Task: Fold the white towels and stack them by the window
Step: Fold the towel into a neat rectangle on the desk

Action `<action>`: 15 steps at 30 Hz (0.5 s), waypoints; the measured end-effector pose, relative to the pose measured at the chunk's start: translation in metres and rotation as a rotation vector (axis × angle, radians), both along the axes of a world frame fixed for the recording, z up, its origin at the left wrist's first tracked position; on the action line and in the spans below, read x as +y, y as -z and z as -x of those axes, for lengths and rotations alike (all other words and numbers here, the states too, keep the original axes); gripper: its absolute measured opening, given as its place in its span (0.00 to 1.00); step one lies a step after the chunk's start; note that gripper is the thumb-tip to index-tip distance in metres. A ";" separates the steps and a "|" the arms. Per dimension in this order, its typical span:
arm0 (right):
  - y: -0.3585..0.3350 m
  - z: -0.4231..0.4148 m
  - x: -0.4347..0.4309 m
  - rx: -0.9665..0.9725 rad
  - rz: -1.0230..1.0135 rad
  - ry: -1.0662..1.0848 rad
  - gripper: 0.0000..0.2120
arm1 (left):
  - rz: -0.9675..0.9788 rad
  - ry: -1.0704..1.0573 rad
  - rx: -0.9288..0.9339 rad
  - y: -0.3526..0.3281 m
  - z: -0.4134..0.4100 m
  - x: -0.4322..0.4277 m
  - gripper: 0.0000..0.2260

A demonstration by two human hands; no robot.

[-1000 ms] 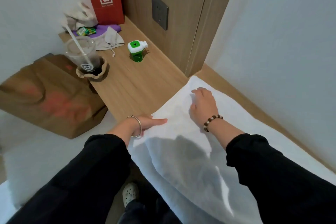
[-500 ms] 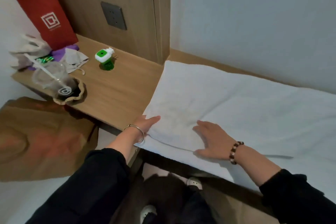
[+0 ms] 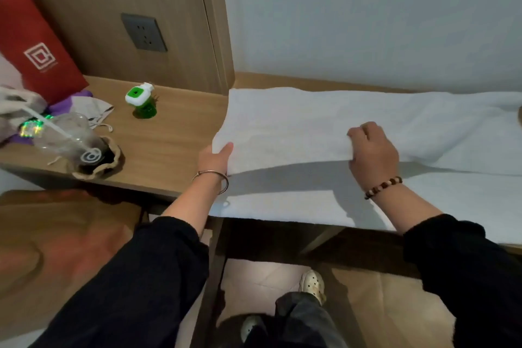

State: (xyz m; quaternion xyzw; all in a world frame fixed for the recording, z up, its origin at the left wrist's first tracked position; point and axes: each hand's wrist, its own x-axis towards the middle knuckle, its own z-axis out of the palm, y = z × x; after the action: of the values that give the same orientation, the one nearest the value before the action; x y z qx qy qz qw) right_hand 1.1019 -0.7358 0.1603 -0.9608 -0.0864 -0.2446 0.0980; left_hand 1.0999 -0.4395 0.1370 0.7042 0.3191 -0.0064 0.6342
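A large white towel [image 3: 296, 124] lies spread along the wooden ledge [image 3: 158, 147] under the pale wall. Its near edge is lifted off a lower white layer [image 3: 282, 203], casting a shadow. My left hand [image 3: 214, 159] grips the lifted edge at its left corner, thumb on top. My right hand [image 3: 371, 150] pinches the same edge further right, its fingers curled into the cloth. Both wrists wear bracelets. The towel's right end runs out of frame.
On the ledge to the left stand a green and white plug-in bottle [image 3: 142, 100], a plastic cup with straw [image 3: 73, 141] in a brown holder, a red paper bag [image 3: 34, 48] and crumpled cloth. A wall socket [image 3: 144, 32] sits above. A brown paper bag [image 3: 56, 234] lies below.
The view has swung right. My right hand went from lying flat on the towel to pinching its near edge, and both hands have raised that edge off the layer beneath.
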 end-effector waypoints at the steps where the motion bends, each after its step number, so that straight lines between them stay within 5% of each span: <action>1: 0.004 0.012 0.002 0.051 -0.064 -0.045 0.05 | -0.013 0.002 0.005 0.002 0.005 0.005 0.14; 5: 0.061 0.051 0.011 0.530 0.421 -0.281 0.14 | -0.180 0.221 0.329 0.037 0.037 0.021 0.16; 7: 0.076 0.060 0.013 0.628 0.380 -0.182 0.17 | -0.388 0.290 0.405 0.047 0.045 0.022 0.18; 10: 0.079 0.066 0.017 0.589 0.316 -0.137 0.18 | -1.009 0.401 0.224 0.043 0.051 0.009 0.27; 12: 0.085 0.065 0.009 0.576 0.355 -0.137 0.22 | -1.323 0.678 0.047 0.040 0.053 -0.014 0.34; 15: 0.084 0.065 -0.006 0.783 0.384 0.039 0.34 | -1.270 1.120 0.052 0.054 0.058 -0.052 0.29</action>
State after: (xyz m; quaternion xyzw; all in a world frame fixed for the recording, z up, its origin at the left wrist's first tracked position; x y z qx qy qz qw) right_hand 1.0370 -0.7422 0.0763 -0.9833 -0.0687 0.1568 -0.0618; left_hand 1.0424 -0.4920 0.0827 0.9806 -0.1192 -0.1553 0.0139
